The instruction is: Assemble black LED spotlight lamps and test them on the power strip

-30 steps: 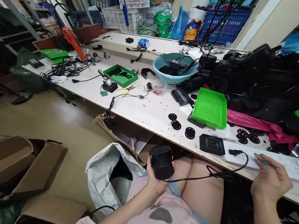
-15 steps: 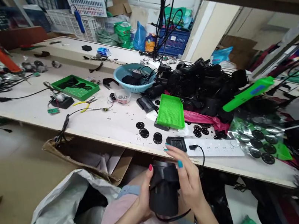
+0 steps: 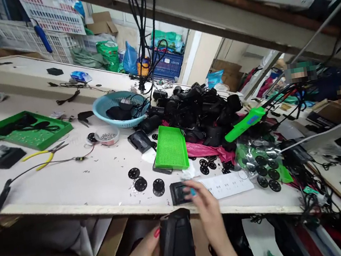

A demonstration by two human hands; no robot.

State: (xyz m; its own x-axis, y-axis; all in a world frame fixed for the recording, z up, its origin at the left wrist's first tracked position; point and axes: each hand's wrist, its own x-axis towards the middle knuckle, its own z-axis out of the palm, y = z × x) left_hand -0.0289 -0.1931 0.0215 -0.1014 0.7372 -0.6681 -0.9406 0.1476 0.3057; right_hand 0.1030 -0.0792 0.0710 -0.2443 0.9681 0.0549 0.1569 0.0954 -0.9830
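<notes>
My left hand (image 3: 149, 253) is closed around the side of a black plastic device housing (image 3: 177, 246), held upright at the table's front edge. My right hand (image 3: 206, 208) is off the housing. Its fingertips, slightly blurred, are drawn together over a small black square box (image 3: 178, 193) by the table edge; whether anything is between them is hidden. The same hand covers the near end of a white power strip (image 3: 228, 185). Black slotted discs (image 3: 140, 184) lie just left of the box.
Behind stand a green perforated tray (image 3: 170, 149) and a heap of black devices (image 3: 200, 115). A blue basket (image 3: 119, 125), yellow-handled pliers (image 3: 46, 157) and a green tray (image 3: 53, 139) are to the left. Cords (image 3: 141, 29) hang from the shelf above.
My right hand has left the housing and reached forward to the black box. The housing has turned in my left hand, showing its long side. The view has shifted right and closer.
</notes>
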